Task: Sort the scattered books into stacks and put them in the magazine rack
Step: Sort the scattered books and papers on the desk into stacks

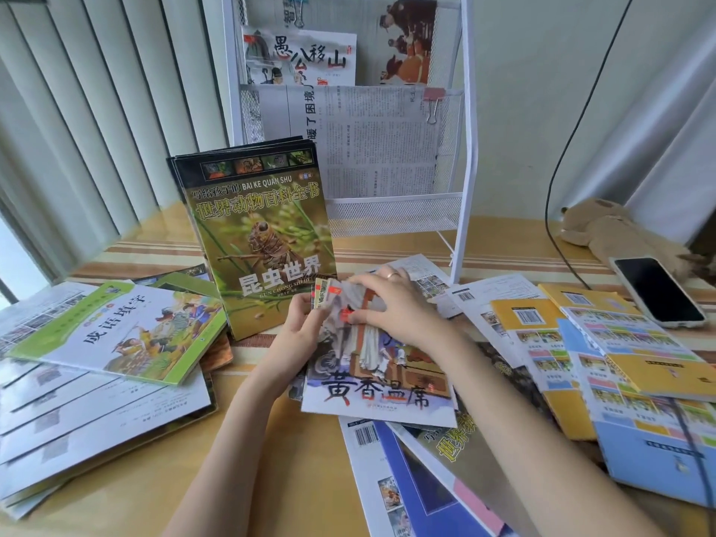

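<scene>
Both hands are gathering a small stack of thin books near the counter's middle. The left grip is pinching the stack's far left corner; the right grip is curling over its far edge. The stack's long axis is running away from the viewer, toward the rack at the back edge. Loose covers could be sliding apart, spilling books

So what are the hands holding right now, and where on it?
Both hands grip a small stack of thin picture books at its far top edge: the left hand pinches the top left corner, and the right hand curls its fingers over the top edge.
</scene>
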`<move>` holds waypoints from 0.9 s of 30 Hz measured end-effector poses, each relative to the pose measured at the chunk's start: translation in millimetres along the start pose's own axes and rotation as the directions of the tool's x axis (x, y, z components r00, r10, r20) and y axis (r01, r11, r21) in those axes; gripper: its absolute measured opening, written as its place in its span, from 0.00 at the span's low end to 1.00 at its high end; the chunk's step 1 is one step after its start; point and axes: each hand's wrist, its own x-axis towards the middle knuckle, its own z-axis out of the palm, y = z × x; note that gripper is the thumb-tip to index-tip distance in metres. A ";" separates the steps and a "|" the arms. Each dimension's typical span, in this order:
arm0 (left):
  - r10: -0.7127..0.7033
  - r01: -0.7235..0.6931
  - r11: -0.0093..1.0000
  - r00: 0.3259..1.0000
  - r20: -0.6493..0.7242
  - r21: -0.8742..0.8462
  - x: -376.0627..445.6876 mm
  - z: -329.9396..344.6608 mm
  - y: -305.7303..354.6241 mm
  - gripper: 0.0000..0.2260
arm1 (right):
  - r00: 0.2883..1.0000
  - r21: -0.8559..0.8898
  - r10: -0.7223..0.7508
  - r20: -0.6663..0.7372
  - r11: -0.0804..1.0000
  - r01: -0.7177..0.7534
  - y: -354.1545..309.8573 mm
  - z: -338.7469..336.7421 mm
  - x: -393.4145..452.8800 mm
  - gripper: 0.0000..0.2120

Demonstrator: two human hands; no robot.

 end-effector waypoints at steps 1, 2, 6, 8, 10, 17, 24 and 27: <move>-0.004 0.005 0.998 1.000 0.025 -0.055 -1.2 0.2 0.2 0.11 | 0.998 -0.052 -0.033 -0.059 0.998 0.030 -4.9 7.3 -0.3 0.23; -0.019 0.025 0.993 0.998 0.052 -0.119 -1.6 0.5 -0.3 0.15 | 0.994 -0.096 -0.050 -0.100 0.995 0.041 -6.6 14.4 -2.0 0.21; -0.051 0.060 0.985 0.997 0.058 -0.162 -0.6 -1.0 -2.3 0.22 | 0.977 -0.096 0.037 -0.208 0.994 -0.058 13.9 25.7 -15.7 0.19; -0.052 0.060 0.984 0.997 0.052 -0.168 1.2 -1.2 -2.4 0.22 | 0.972 -0.043 0.110 -0.208 0.992 -0.122 31.7 19.3 -23.3 0.19; -0.046 0.055 0.984 0.997 0.057 -0.170 0.8 -0.3 -1.6 0.21 | 0.982 0.019 0.136 -0.129 0.991 -0.134 42.6 12.6 -28.8 0.21; -0.033 0.035 0.992 0.999 0.014 -0.119 -0.3 3.3 -0.2 0.09 | 0.987 0.093 0.154 -0.053 0.985 -0.148 55.6 -1.3 -40.9 0.20; 0.023 -0.023 0.999 1.000 -0.005 -0.034 5.3 2.2 -7.6 0.09 | 0.953 0.203 0.277 -0.119 0.947 -0.250 84.2 -9.9 -63.2 0.18; 0.011 -0.011 0.999 1.000 -0.006 -0.033 5.6 1.8 -7.0 0.08 | 0.944 0.229 0.300 -0.141 0.937 -0.263 90.1 -11.0 -67.4 0.18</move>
